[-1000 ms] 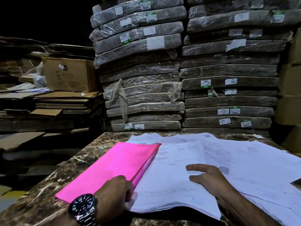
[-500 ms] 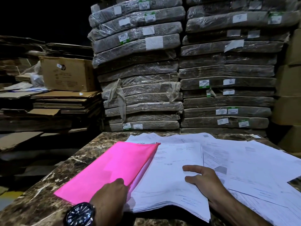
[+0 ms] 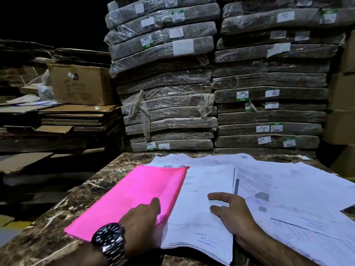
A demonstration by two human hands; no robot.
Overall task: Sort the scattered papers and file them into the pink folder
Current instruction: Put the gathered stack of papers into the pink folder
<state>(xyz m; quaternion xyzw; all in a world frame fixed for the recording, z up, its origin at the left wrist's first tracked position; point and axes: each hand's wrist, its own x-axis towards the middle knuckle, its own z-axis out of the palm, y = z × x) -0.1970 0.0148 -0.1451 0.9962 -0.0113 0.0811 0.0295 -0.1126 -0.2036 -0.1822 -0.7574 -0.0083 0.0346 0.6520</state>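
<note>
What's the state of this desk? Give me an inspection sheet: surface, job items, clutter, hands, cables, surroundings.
Surface: dark marble table, right half under papers.
Job's things: pink folder at left; paper stack against its right edge; loose sheets fanned right, unfiled.
Clutter: nothing seen.
Hands: left hand, with wristwatch, rests on folder's near edge, grip unclear; right hand flat on the stack.
Cables: nothing seen.
Surroundings: wrapped bundles stacked behind; cardboard box and flattened cardboard at left.
</note>
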